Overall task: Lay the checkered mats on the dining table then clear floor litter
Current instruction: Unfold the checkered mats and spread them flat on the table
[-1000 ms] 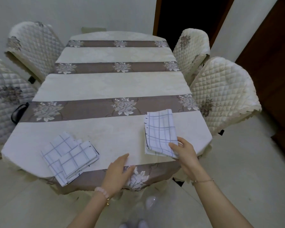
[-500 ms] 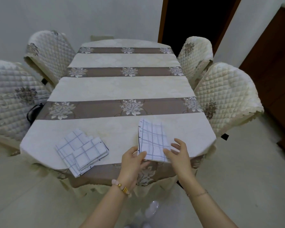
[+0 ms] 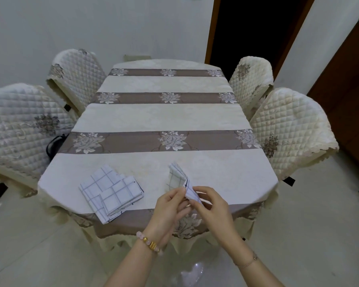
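One checkered mat (image 3: 177, 177) between fingers (image 3: 175, 196) of left hand (image 3: 170, 207), right hand (image 3: 212, 208) (pinched)

We see soft, even indoor light from overhead, a little dim and cool. The bench (image 3: 164, 119) top is lit flat, with no hard shadows. The doorway (image 3: 247, 27) beyond it is plain black. A pale glare patch sits on the glossy floor (image 3: 193, 274) at the bottom edge. The wide lens bows the chairs (image 3: 19, 125) outward at the sides. Fine detail looks slightly smeared.
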{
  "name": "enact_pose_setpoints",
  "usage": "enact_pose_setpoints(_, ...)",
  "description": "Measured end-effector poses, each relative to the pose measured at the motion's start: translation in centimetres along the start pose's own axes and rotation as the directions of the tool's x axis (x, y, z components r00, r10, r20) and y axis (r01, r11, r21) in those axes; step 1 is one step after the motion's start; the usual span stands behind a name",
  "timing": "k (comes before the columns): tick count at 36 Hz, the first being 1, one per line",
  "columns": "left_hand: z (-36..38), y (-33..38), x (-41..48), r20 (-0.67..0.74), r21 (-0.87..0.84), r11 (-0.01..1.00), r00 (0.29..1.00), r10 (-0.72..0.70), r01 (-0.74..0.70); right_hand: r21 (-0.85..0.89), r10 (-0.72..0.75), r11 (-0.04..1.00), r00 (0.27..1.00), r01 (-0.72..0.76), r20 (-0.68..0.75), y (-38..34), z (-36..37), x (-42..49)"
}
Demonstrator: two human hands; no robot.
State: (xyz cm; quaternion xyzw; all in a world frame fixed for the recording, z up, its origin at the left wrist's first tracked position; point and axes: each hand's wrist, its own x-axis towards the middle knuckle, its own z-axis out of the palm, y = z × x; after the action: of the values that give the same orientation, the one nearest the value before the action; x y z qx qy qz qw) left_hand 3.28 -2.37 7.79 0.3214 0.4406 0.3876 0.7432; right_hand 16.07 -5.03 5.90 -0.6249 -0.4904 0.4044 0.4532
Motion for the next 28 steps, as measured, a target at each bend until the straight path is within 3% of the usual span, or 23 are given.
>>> enact_pose_setpoints(8,0.1,0.0,-0.1,-0.025,-0.055,0.998,0.999,0.027,-0.029,0.13,0.042,0.991,0.999,-0.039,-0.018,-0.2,0.1,-0.1)
enact_pose_setpoints(11,0.1,-0.1,0.1,-0.012,-0.07,0.996,0.999,0.053,-0.054,0.164,0.016,0.986,0.994,0.002,-0.106,-0.2,-0.1,0.2)
enact_pose_setpoints(14,0.0,-0.1,0.3,-0.093,-0.052,0.993,0.991,0.098,-0.103,0.215,0.024,0.976,0.98,0.02,-0.199,-0.2,-0.4,0.7)
enact_pose_setpoints(17,-1.0,-0.1,0.6,-0.2,-0.014,0.988,0.969,0.147,-0.152,0.356,0.134,0.934,0.953,-0.029,-0.273,0.4,-1.3,1.3)
enact_pose_setpoints(21,-3.1,-0.7,0.6,-0.34,-0.015,0.986,0.928,0.152,-0.167,0.501,0.304,0.855,0.913,-0.136,-0.271,2.0,-2.3,1.4)
enact_pose_setpoints(24,-4.6,-1.5,0.5,-0.429,-0.036,0.989,0.896,0.114,-0.143,0.581,0.402,0.787,0.887,-0.209,-0.226,3.3,-2.6,1.2)
enact_pose_setpoints(28,-6.3,-3.0,0.5,-0.504,-0.042,0.992,0.86,0.081,-0.118,0.56,0.507,0.749,0.851,-0.355,-0.138,5.1,-2.5,0.4)
